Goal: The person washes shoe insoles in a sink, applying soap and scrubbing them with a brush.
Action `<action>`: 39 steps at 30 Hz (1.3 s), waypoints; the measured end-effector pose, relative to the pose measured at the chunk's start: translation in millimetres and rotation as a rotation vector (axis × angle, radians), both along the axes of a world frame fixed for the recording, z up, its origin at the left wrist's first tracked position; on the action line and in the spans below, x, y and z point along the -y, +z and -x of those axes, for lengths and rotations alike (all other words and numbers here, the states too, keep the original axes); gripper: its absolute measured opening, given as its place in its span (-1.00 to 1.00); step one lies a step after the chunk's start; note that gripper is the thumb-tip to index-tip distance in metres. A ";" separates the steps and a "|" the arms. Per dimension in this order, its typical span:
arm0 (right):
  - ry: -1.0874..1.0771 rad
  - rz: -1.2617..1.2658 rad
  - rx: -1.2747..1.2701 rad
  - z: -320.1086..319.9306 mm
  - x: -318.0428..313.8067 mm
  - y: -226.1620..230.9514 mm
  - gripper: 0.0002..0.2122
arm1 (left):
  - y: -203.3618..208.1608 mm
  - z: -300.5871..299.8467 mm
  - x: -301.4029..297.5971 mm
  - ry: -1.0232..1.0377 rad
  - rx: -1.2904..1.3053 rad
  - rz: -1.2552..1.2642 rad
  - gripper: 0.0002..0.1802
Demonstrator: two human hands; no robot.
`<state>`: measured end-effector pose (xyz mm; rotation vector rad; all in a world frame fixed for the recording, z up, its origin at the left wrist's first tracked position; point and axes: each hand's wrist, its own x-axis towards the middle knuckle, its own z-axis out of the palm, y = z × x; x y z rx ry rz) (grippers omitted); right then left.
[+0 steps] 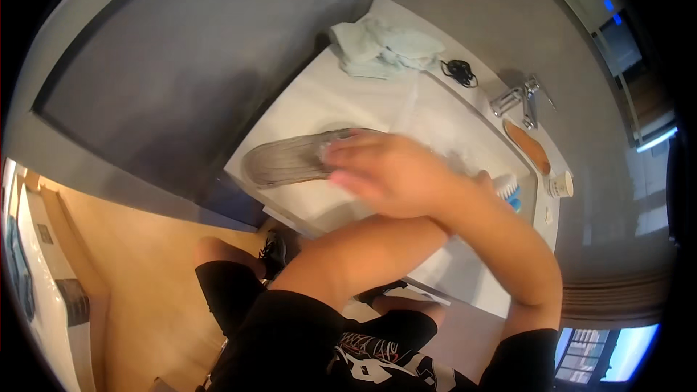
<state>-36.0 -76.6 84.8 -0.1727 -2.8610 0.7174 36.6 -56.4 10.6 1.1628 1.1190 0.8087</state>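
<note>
A long grey shoe sole [287, 160] lies face up across the left part of the white washbasin. My right hand [388, 173] reaches over it from the right, its fingers stretched out onto the sole and somewhat blurred. A small whitish patch, perhaps foam, shows at the fingertips. My left arm passes underneath my right forearm, which covers most of my left hand [483, 177]. Right beside the visible bit of that hand is a brush [508, 190] with white bristles and blue parts; the hand appears closed on it, though the grip itself is hidden.
A pale green towel [381, 47] and a coiled black cord [459, 72] lie on the basin's [290, 112] back ledge. Farther right are a chrome faucet [517, 100], a tan insole [528, 147] and a paper cup [560, 185]. Grey walls rise behind and at left.
</note>
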 end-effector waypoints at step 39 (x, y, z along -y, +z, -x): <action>-0.248 -0.275 0.255 -19.5 -13.3 -13.0 -0.73 | -10.3 -7.8 -7.3 -0.064 0.052 -0.032 0.08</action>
